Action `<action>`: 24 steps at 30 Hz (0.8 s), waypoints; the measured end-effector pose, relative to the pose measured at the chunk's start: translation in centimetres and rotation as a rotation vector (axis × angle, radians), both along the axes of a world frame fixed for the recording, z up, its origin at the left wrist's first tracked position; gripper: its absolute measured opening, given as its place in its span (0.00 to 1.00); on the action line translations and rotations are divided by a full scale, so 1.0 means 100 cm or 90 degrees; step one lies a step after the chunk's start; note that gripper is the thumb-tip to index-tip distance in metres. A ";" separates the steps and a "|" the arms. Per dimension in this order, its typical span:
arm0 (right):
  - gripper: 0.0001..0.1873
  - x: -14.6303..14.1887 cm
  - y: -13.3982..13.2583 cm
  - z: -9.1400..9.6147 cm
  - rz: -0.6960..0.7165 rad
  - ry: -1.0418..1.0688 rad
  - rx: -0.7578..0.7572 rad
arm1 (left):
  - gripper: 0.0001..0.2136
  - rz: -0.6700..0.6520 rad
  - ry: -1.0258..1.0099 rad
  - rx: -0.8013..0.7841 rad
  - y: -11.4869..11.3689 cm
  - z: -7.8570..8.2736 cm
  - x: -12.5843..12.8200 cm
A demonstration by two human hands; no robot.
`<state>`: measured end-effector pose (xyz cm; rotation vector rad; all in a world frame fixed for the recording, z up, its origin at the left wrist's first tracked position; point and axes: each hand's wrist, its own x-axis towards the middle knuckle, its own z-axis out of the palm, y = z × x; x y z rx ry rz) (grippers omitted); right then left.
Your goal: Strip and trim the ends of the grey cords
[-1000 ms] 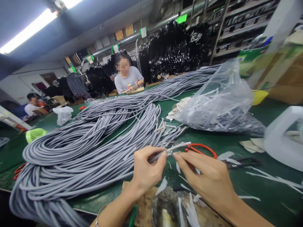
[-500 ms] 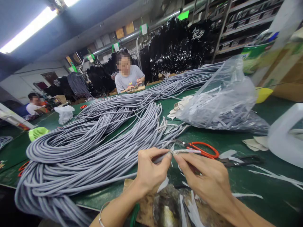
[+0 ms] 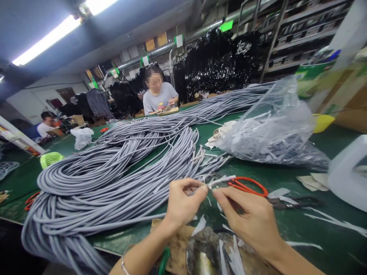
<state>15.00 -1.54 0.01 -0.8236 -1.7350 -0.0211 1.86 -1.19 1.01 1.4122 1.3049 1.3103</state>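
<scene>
My left hand pinches the end of one grey cable between thumb and forefinger, its stripped white tip pointing right. My right hand is just to the right and below, fingers curled with thumb and forefinger pressed close to the cable tip; what they pinch, if anything, is too small to name. A big coil of grey cables lies on the green table to the left. Red-handled scissors lie just beyond my hands.
A clear plastic bag of cut white strips sits at the right. A white container stands at the far right. Black-handled scissors and loose white scraps lie on the table. A person works across the table; another person sits far left.
The view has shifted a little. My left hand has slid closer to the cable's stripped tip, and my right hand has drawn slightly down and away from it.
</scene>
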 end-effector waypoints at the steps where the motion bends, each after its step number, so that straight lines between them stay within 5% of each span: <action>1: 0.12 0.000 0.000 -0.001 -0.006 -0.001 0.025 | 0.09 0.001 -0.010 0.000 -0.001 0.000 0.000; 7: 0.08 -0.004 -0.003 -0.004 -0.005 -0.013 0.113 | 0.10 -0.016 -0.066 0.038 -0.006 0.001 -0.001; 13: 0.14 -0.002 -0.002 0.003 0.030 -0.009 -0.013 | 0.08 0.014 0.016 0.139 -0.011 0.002 -0.002; 24: 0.11 0.006 -0.002 0.007 -0.008 -0.015 0.046 | 0.05 0.031 0.079 0.172 -0.012 0.003 0.000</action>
